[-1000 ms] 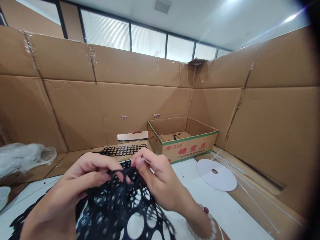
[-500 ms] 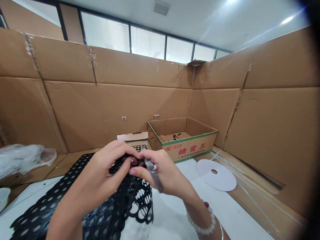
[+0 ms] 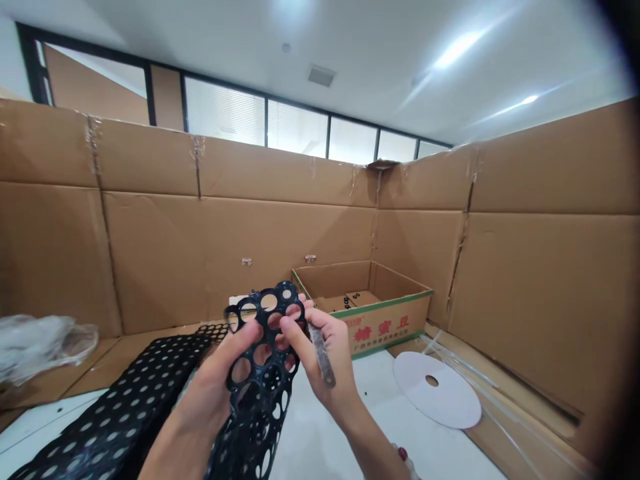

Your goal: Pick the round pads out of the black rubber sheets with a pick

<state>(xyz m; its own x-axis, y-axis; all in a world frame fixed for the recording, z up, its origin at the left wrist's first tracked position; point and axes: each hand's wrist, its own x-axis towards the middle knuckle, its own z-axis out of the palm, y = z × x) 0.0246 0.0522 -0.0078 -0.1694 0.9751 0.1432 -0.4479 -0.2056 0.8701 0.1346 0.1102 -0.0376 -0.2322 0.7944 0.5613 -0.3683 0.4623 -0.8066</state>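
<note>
Both hands hold up a black perforated sheet (image 3: 265, 373) with round holes of several sizes, and its lower part hangs down in folds. My left hand (image 3: 210, 380) pinches its left side, thumb in front. On the right edge, the thumb of my right hand (image 3: 325, 353) presses near a hole, the other fingers partly hidden behind. A flat, narrow grey strip-like tool (image 3: 321, 355) is tucked in the right hand, pointing down; its upper end is hidden. More black perforated material (image 3: 135, 390) lies folded on the white table, left of my hands.
A cardboard box (image 3: 390, 327) with green edges and red lettering stands beyond my hands, small black rings inside. A white disc (image 3: 437, 393) with a centre hole lies on the right, near thin clear strips (image 3: 465, 367). Clear plastic (image 3: 47, 347) sits at left. Cardboard walls (image 3: 285, 227) surround the table.
My hands have turned the sheet up so its holes face me, the thumbs now spread over its front. The view has tilted upward. The grey strip stays in my right hand.
</note>
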